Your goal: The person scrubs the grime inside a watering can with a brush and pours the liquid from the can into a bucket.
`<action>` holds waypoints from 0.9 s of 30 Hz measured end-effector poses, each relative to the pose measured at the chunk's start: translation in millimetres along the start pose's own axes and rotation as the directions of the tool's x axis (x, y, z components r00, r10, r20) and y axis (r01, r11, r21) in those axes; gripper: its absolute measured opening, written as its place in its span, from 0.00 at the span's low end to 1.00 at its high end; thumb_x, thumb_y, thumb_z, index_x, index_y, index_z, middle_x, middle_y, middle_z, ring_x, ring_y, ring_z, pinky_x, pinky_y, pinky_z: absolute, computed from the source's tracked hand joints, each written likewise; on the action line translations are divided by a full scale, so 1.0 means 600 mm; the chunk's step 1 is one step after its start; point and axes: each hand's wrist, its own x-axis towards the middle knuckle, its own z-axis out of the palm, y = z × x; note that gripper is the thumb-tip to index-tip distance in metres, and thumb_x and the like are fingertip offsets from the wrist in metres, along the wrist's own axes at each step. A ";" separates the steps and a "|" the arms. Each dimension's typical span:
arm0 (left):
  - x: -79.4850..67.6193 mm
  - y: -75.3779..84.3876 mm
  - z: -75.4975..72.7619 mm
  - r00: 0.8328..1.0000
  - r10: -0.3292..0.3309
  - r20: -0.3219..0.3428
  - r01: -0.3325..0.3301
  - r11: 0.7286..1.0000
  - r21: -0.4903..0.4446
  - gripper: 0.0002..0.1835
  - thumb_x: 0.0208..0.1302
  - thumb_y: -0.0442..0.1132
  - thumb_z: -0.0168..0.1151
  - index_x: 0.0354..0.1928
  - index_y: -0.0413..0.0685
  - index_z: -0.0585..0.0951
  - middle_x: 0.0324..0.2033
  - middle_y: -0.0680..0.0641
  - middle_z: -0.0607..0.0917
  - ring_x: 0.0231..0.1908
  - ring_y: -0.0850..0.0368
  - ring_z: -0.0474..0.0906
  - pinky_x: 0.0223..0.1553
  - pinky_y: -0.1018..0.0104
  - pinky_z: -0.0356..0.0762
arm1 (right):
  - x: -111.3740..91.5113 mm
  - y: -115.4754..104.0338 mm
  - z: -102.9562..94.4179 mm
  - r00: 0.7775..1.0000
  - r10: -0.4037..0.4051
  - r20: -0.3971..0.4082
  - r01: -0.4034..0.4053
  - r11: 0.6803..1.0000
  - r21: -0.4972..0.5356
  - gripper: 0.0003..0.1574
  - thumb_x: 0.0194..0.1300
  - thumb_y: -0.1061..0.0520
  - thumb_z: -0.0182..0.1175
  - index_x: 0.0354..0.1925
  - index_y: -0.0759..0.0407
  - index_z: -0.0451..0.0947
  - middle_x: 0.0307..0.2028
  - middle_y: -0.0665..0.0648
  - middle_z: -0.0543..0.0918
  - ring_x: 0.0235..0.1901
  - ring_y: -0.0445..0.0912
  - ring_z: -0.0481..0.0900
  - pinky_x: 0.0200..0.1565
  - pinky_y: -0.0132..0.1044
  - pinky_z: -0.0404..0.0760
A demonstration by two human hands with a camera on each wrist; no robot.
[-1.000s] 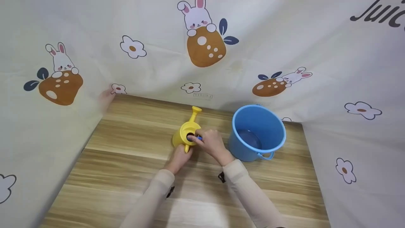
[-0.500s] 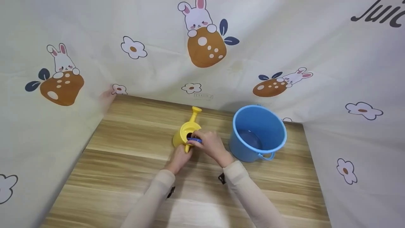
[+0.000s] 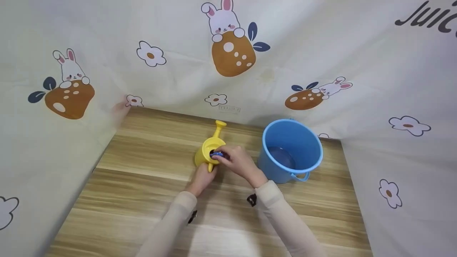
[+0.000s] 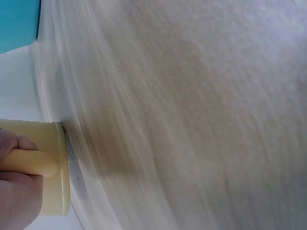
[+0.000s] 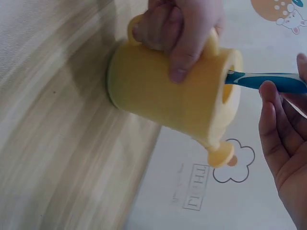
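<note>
A yellow watering can (image 3: 200, 156) stands on the wood-grain surface, its spout toward the back wall. My left hand (image 3: 203, 178) grips its handle; in the right wrist view the fingers wrap the handle and the thumb lies along the can's side. With thumb and fingers, my right hand (image 3: 237, 160) pinches a blue-and-white toothbrush-like handle (image 5: 268, 80) over the can's top opening. The handle's far end goes into that opening, and what is on it is hidden inside the can. In the left wrist view, the can (image 4: 55, 191) shows at the lower left.
A light blue bucket (image 3: 273, 167) with a carrying handle stands upright to the right of the can, close to my right forearm. Pale cloth walls (image 3: 171, 82) printed with rabbits and flowers enclose the wood-grain surface (image 3: 142, 150) at the back and both sides.
The blue-and-white handle has shifted and changed its tilt in the can's opening as my right fingers moved slightly. My left hand, the can and the bucket stay about where they were.
</note>
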 end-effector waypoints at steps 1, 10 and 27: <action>0.000 0.000 0.000 1.000 0.005 0.001 -0.005 1.000 -0.015 0.10 0.67 0.35 0.58 0.27 0.40 0.77 0.18 0.54 0.68 0.22 0.58 0.66 0.28 0.63 0.68 | 0.000 -0.001 -0.003 1.000 0.003 -0.010 -0.003 1.000 -0.006 0.15 0.69 0.45 0.62 0.43 0.54 0.85 0.36 0.51 0.89 0.33 0.40 0.84 0.38 0.35 0.83; -0.002 -0.002 0.001 1.000 -0.010 0.018 0.011 0.998 -0.068 0.13 0.66 0.33 0.57 0.22 0.46 0.71 0.17 0.55 0.66 0.21 0.60 0.65 0.28 0.66 0.68 | -0.002 0.000 -0.015 0.990 0.086 -0.112 -0.088 0.996 -0.014 0.16 0.74 0.49 0.55 0.42 0.58 0.82 0.35 0.54 0.87 0.31 0.43 0.82 0.36 0.37 0.83; -0.003 0.003 0.000 1.000 -0.020 0.009 0.020 0.999 -0.051 0.16 0.65 0.34 0.58 0.19 0.49 0.68 0.16 0.56 0.66 0.19 0.61 0.64 0.25 0.66 0.68 | -0.005 0.005 0.003 0.964 0.219 -0.152 -0.212 0.976 0.055 0.18 0.76 0.50 0.51 0.42 0.60 0.82 0.27 0.54 0.83 0.25 0.40 0.73 0.29 0.31 0.74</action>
